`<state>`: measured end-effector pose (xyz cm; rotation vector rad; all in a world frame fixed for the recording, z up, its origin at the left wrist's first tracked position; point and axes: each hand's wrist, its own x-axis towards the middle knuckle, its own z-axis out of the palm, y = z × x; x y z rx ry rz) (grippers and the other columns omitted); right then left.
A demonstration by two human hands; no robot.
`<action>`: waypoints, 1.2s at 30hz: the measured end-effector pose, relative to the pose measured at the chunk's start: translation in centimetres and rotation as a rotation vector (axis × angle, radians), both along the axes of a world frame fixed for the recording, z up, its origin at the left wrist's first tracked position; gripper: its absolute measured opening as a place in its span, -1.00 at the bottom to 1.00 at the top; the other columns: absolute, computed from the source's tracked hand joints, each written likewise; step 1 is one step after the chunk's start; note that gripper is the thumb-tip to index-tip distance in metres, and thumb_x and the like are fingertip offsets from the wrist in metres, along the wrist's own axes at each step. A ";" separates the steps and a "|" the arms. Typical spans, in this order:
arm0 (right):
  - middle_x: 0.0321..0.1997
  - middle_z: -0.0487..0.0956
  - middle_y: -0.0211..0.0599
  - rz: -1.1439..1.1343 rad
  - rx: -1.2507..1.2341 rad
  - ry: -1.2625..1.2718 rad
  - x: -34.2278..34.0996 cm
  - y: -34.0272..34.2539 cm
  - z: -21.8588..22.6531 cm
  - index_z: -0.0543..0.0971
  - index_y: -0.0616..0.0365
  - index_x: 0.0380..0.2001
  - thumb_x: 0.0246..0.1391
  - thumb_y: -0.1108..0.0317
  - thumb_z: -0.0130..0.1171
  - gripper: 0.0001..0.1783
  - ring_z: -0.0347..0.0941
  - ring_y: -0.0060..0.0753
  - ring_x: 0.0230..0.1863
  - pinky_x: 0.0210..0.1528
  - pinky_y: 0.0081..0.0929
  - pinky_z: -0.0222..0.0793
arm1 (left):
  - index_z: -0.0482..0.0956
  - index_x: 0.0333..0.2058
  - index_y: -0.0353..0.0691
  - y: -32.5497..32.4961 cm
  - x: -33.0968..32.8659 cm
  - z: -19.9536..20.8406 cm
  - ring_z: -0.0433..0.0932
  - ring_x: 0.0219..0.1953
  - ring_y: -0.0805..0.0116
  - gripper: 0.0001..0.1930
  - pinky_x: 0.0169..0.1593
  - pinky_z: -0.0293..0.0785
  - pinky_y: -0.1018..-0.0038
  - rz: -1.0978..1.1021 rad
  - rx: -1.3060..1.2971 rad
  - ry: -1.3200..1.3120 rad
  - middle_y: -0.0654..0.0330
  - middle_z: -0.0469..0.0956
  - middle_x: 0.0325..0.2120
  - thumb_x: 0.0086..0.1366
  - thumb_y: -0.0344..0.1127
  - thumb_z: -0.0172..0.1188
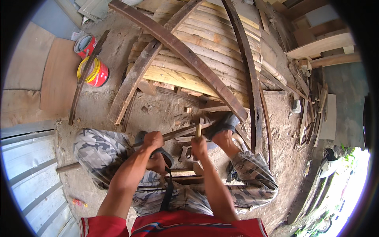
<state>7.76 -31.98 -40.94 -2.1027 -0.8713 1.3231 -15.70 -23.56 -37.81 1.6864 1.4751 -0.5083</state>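
A narrow wooden strip (177,132) lies slantwise across the ground between my sandalled feet. My left hand (154,139) is closed around its left part; the fingertips are hidden from above. In my right hand (199,147) is a hammer (199,129), gripped by its pale wooden handle, its small metal head above the strip's right part. Between my hands, close to my left foot, rests a handsaw's handle (184,152); its blade is mostly covered. My right sandal (224,123) is beside the strip's far end.
Ahead is a stack of planks (201,51), with a long dark beam (181,51) crossing another. A curved-looking beam (248,67) stretches along the right. Two paint cans, one with a yellow rim (94,73), stand at left. Corrugated metal (35,170) borders the left side.
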 end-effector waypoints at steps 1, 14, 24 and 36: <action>-0.70 0.36 -0.33 0.025 -0.167 0.179 -0.5 3.3 3.1 0.35 0.28 -0.39 0.15 0.38 0.06 -0.82 0.29 -0.43 -0.81 -0.81 -0.34 0.20 | 0.68 -0.38 -0.36 -1.4 -0.7 -0.7 0.66 -0.24 -0.08 -0.75 -0.18 0.58 0.16 -0.007 -0.002 0.005 -0.21 0.64 -0.36 0.02 -0.32 0.17; -0.59 0.47 -0.22 0.049 0.069 -0.040 -3.2 3.5 6.0 0.40 0.27 -0.30 0.17 0.35 0.09 -0.81 0.43 -0.40 -0.69 -0.69 -0.35 0.32 | 0.69 -0.38 -0.31 -2.2 -1.7 -1.8 0.66 -0.24 -0.06 -0.76 -0.17 0.58 0.17 -0.022 0.058 -0.032 -0.13 0.65 -0.35 0.02 -0.30 0.20; -0.59 0.49 -0.15 -0.072 -0.330 0.289 -0.9 4.9 4.0 0.40 0.30 -0.39 0.12 0.35 0.06 -0.80 0.45 -0.26 -0.68 -0.65 -0.22 0.41 | 0.69 -0.35 -0.33 -0.8 -1.5 -1.0 0.66 -0.22 -0.07 -0.73 -0.16 0.58 0.18 0.014 0.003 0.012 -0.16 0.65 -0.36 0.02 -0.29 0.16; -0.64 0.36 -0.42 -0.398 -0.091 0.288 1.3 -1.0 10.2 0.37 0.17 -0.34 0.21 0.31 0.11 -0.81 0.28 -0.54 -0.79 -0.80 -0.48 0.24 | 0.69 -0.21 -0.24 1.1 -3.7 -4.2 0.65 -0.26 0.15 -0.39 -0.21 0.55 0.26 -0.058 -0.271 0.003 -0.02 0.66 -0.32 0.02 0.24 0.30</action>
